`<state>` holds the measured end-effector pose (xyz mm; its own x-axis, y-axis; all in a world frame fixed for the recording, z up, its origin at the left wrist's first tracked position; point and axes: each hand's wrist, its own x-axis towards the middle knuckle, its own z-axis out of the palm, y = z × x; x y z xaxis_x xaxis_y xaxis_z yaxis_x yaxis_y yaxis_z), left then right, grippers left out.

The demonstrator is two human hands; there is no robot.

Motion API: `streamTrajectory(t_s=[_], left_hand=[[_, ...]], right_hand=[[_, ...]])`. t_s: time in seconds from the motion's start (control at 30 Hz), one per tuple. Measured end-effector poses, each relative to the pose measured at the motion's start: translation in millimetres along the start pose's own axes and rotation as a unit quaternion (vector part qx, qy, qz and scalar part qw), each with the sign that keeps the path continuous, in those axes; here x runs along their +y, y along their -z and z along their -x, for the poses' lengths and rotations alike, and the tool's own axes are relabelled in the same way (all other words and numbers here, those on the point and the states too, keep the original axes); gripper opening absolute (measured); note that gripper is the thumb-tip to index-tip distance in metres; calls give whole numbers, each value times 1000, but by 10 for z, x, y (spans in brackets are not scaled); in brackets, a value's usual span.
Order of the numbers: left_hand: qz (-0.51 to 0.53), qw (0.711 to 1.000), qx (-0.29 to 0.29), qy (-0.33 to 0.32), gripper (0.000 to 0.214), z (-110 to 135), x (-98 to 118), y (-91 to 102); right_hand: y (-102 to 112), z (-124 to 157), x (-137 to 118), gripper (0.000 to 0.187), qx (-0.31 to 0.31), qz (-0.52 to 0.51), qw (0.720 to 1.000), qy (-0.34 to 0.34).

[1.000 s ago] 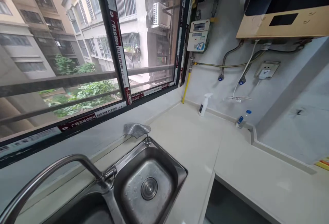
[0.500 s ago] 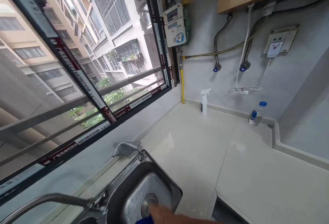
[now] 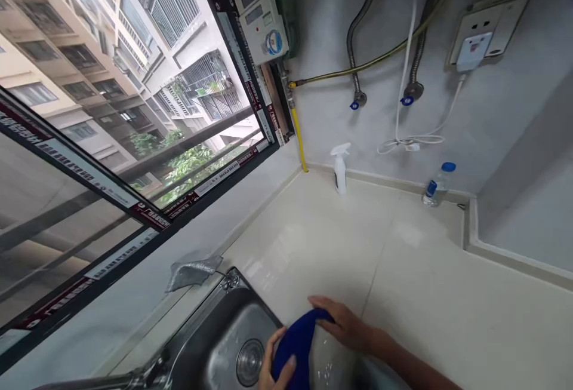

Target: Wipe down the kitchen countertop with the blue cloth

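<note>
A dark blue cloth [image 3: 295, 342] hangs between my two hands at the sink's right edge, over the counter's front. My left hand [image 3: 274, 366] grips its lower left side, with the thumb on top and fingers at the edge. My right hand [image 3: 344, 322] pinches the upper right corner of it between thumb and fingers. Just left of the hands is the steel sink [image 3: 224, 324], with its round drain [image 3: 249, 362] in view.
A white spray bottle [image 3: 340, 169] and a clear bottle with a blue cap [image 3: 439, 186] stand against the back wall. Silvery wrapping [image 3: 194, 272] lies behind the sink. Water drops dot the counter [image 3: 326, 246]. A tap [image 3: 138, 378] is at lower left.
The one visible hand was low over the sink with a bit of blue. Now both hands show, holding the blue cloth at the sink's right edge. The view has shifted closer to the counter.
</note>
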<state>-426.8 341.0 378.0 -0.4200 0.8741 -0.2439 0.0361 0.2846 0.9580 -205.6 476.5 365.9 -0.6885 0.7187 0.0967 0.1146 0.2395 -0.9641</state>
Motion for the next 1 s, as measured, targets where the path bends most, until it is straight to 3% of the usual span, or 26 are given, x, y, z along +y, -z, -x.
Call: streamTrajectory(t_s=[0.07,0.17,0.27,0.33,0.4,0.47,0.53,0.63,0.7,0.77,0.83,0.9,1.0], left_hand=[[13,998,-42,40,80,-115,80,7],[26,992,-103,72,83,-311,219,46],[-26,996,-89,-14,69,-466,424,92],[-85,987,-81,-107,51,-525,613,115],[-130,970,-101,-182,37,-556,810,124],[-155,953,-136,-220,31,-574,959,125],[-186,945,-169,-211,41,-589,1016,133],[-277,932,-197,-125,63,-614,937,183],[-302,913,-269,-60,51,-637,842,219],[-247,905,-347,-9,38,-676,784,217],[-156,925,-347,24,51,-738,811,144],[-106,946,-308,6,62,-817,949,-3],[-120,943,-287,-123,48,-942,1302,-311]], right_hand=[[110,11,-133,58,21,1,998,56],[237,9,-412,44,49,-14,996,76],[328,-12,-618,41,48,-42,997,45],[346,-19,-651,42,13,-120,993,-7],[310,-13,-600,47,-34,-232,970,-70],[225,1,-496,51,-48,-309,942,-118],[134,16,-382,48,-12,-316,939,-136],[95,34,-293,40,41,-235,965,-106],[161,49,-316,32,55,-137,986,-77],[286,68,-391,20,81,-18,995,-51],[449,76,-494,17,106,71,991,-26],[635,56,-610,16,135,110,985,-5],[920,-28,-804,16,205,128,970,34]])
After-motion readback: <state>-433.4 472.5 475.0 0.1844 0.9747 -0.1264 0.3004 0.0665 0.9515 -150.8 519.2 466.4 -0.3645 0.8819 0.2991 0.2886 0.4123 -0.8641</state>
